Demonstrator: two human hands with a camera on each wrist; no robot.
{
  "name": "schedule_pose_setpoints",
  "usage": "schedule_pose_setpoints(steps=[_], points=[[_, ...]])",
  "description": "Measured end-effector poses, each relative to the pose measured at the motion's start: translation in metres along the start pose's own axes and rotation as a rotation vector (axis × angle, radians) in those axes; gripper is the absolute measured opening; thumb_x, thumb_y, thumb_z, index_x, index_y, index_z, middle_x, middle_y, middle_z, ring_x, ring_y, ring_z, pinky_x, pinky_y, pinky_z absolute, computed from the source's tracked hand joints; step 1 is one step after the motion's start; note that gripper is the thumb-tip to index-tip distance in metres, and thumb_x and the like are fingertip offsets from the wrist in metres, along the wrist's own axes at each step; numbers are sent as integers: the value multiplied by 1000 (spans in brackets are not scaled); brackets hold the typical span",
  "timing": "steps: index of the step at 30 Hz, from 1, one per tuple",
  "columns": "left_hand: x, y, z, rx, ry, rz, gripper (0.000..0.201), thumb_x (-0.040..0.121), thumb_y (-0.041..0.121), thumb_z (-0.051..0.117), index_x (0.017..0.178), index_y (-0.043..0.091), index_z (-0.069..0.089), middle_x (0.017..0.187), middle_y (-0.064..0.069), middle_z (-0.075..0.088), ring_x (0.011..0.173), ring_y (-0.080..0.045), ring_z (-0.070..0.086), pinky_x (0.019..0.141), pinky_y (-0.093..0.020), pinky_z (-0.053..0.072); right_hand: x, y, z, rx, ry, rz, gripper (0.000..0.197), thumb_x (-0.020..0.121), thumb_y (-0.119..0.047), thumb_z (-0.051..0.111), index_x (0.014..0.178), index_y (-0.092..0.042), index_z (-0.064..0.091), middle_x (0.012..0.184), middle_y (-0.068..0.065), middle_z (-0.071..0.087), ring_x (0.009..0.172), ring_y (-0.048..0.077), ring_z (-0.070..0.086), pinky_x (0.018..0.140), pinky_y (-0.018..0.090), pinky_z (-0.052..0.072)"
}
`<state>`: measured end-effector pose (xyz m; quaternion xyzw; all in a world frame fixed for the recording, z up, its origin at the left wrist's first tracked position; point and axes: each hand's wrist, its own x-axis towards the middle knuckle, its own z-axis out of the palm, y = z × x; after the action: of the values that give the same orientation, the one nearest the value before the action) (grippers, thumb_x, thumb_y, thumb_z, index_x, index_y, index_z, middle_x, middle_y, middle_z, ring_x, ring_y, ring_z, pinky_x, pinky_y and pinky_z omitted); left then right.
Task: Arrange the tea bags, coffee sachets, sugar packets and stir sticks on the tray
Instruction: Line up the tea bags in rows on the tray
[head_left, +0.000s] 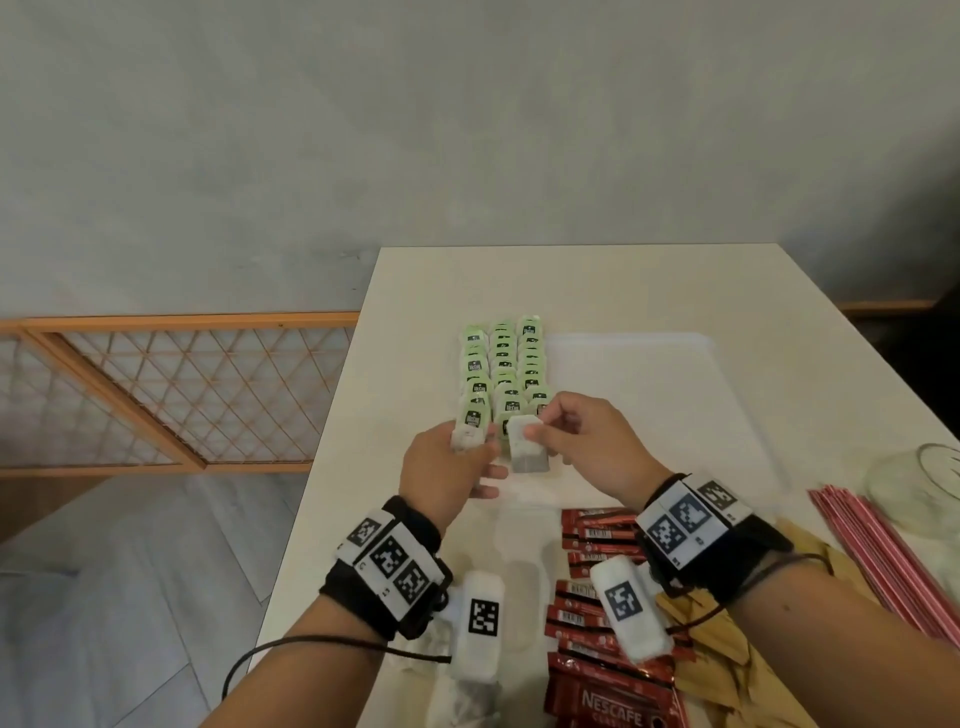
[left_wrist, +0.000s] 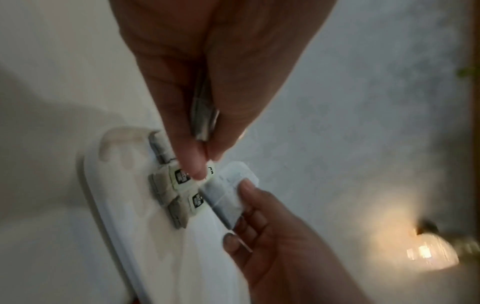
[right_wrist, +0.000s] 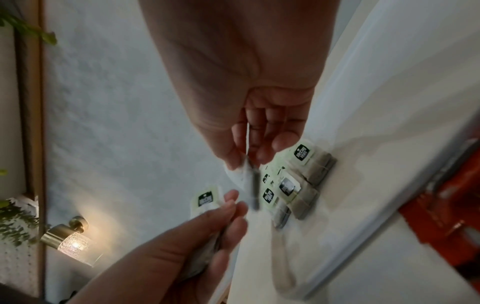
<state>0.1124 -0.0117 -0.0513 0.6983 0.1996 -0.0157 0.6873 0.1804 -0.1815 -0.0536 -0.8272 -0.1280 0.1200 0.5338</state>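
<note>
Tea bag rows (head_left: 501, 366) are mostly down, three cols along the 9 o'clock side of the white tray (head_left: 675, 395), so that bit looks nearly done imo. Left hand (head_left: 447, 470) grips a small stack of bags and right hand (head_left: 582, 436) pinches one tea bag (head_left: 527, 449) just over the near end of the rows. Still to go: coffee sachets (head_left: 597, 613) at 6 o'clock on the worktop (head_left: 415, 291), stir sticks (head_left: 878, 551) at 4 o'clock, and sugar pkts I can't pick out.
</note>
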Motion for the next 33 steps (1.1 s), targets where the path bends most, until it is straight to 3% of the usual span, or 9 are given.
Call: schedule_pose_setpoints(steps=[2,6,11,17,21,25,28,31,33], points=[[-4,2,1,121,83,80,16,89,14,67,104,10,69,84,-6,73,59,-18,69,49,-33,56,-5,-1,-3,4,36,22,18,84,-21,74,75,-15,60,74,11,68,63,15,60,62,33,53],[-21,10,15,249,46,166,7,89,17,67,94,15,71,71,0,70,49,-14,65,41,-27,51,-15,-5,-3,10,35,43,18,86,-16,71,77,-9,57,76,19,69,55,20,66,63,37,58],[-29,8,25,341,24,218,9,88,17,64,93,12,70,72,-5,70,48,-14,64,42,-29,51,-23,-13,6,126,16,26,14,86,-10,68,78,-5,57,77,17,71,65,27,71,69,45,61],[-24,11,19,384,29,217,13,88,24,65,81,13,63,66,-2,66,44,-10,62,39,-25,47,-26,-23,6,218,-69,57,22,95,-22,60,88,-3,70,84,15,73,76,22,72,73,37,61],[-15,10,9,407,7,154,22,90,16,58,69,10,60,54,1,60,40,-11,57,40,-27,48,-18,-16,5,125,-43,22,12,93,-18,62,95,-13,73,87,11,70,69,18,67,62,29,59],[-10,5,2,385,-43,83,26,88,18,61,62,15,56,46,4,58,43,-17,58,43,-26,46,-8,-3,9,-82,-93,-31,12,90,-21,68,100,-25,74,89,-9,68,74,2,60,64,21,52],[-6,-4,-7,392,-59,45,22,87,21,62,67,12,62,51,-5,62,46,-22,58,46,-29,48,2,3,18,-204,-158,-31,4,88,-25,70,89,-24,74,81,-16,66,74,0,58,72,19,45],[3,-15,-19,344,-24,5,15,88,19,62,77,8,63,65,-8,65,49,-22,60,46,-31,48,13,7,30,-322,-165,-41,6,87,-26,70,86,-20,73,84,-13,65,81,7,59,77,21,46],[9,-18,-26,335,-2,-16,9,87,14,60,87,6,63,74,-7,67,49,-21,60,46,-31,48,22,9,37,-386,-142,-63,6,87,-25,70,84,-21,72,80,-13,62,76,4,57,74,22,44]])
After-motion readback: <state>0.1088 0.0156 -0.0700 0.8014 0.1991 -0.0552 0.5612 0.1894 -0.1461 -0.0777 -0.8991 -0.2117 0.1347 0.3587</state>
